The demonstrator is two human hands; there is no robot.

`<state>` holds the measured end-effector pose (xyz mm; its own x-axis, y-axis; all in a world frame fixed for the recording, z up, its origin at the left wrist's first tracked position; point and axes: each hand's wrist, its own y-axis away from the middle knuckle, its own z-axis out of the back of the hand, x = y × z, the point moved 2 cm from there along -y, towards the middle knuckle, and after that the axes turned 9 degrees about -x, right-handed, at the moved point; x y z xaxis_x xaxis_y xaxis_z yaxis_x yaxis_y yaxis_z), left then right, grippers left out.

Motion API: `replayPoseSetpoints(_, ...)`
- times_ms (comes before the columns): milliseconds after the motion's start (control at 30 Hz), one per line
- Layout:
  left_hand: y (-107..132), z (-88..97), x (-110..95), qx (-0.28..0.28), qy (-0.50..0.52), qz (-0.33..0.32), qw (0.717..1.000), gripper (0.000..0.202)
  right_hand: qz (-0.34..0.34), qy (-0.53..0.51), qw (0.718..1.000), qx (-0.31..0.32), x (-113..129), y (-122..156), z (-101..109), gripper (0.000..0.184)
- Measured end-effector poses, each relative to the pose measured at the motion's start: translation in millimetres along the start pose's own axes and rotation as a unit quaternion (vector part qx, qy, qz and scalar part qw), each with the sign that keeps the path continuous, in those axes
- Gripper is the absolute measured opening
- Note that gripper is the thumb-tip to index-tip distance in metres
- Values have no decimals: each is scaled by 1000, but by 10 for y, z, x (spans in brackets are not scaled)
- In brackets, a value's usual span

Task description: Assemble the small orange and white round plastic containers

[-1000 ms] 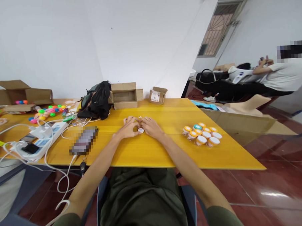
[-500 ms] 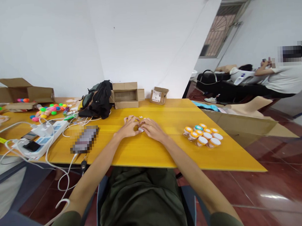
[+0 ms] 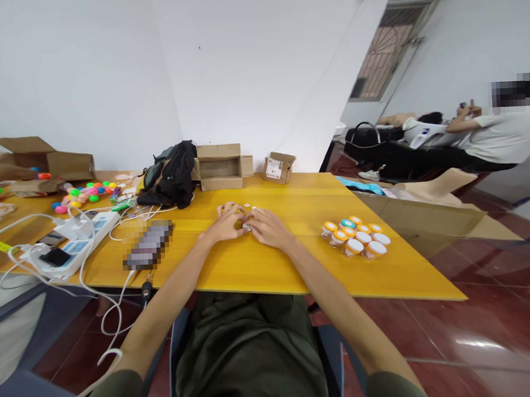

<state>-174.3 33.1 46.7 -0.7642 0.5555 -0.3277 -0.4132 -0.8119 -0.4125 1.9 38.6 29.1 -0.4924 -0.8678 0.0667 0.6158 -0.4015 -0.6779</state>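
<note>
Above the middle of the yellow table point(image 3: 250, 269), my left hand point(image 3: 227, 222) and my right hand point(image 3: 268, 226) meet with bent fingers. Between their fingertips is a small whitish piece point(image 3: 247, 227), too small to name and partly covered by the fingers. Both hands are closed on it. Just beyond the fingers lie a tiny white piece point(image 3: 246, 206) and another bit beside the right fingertips. To the right stands a group of small clear jars with orange, white and teal lids point(image 3: 363, 237).
A phone point(image 3: 148, 244) and a white power strip point(image 3: 80, 244) with cables lie at left. Behind them are colourful balls point(image 3: 84, 196), a black backpack point(image 3: 174, 176) and open cardboard boxes point(image 3: 221, 183). Another person's hand point(image 3: 9, 168) reaches in at far left; a person sits at far right.
Another person's hand has come into view at the far left, over the cardboard box and balls. My own two hands stay in nearly the same place, with only slight finger movement.
</note>
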Motion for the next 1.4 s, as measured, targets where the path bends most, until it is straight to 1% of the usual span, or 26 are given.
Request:
replayPoseSetpoints(200, 3, 3, -14, 2, -5, 3, 1000, 17, -76, -26, 996, -26, -4, -36, -36, 19)
replayPoseSetpoints(433, -7, 4, -23, 1, -1, 2, 1000, 13, -95, -42, 994, -16, -26, -46, -100, 13)
replayPoseSetpoints(667, -4, -3, -21, -3, -3, -6, 1000, 12, -134, -73, 988, -6, -71, -44, -115, 10)
replayPoseSetpoints(867, -5, 1, -34, -5, -8, -8, 1000, 12, -162, -94, 981, -51, -141, -27, -99, 13)
replayPoseSetpoints(1000, 4, 7, -28, -10, -10, -5, 1000, 12, -192, -66, 976, -73, -201, -12, -74, 15)
replayPoseSetpoints(1167, -7, 2, -19, -14, 3, 0, 1000, 14, -241, -5, 967, -78, -300, 15, -18, 16)
replayPoseSetpoints(1300, -32, -29, -28, -29, 16, 5, 999, 12, -265, 34, 961, -67, -364, 44, 18, 17)
replayPoseSetpoints(1400, -47, -73, -34, -25, 16, 0, 1000, 11, -282, 56, 956, -48, -377, 53, 23, 16)
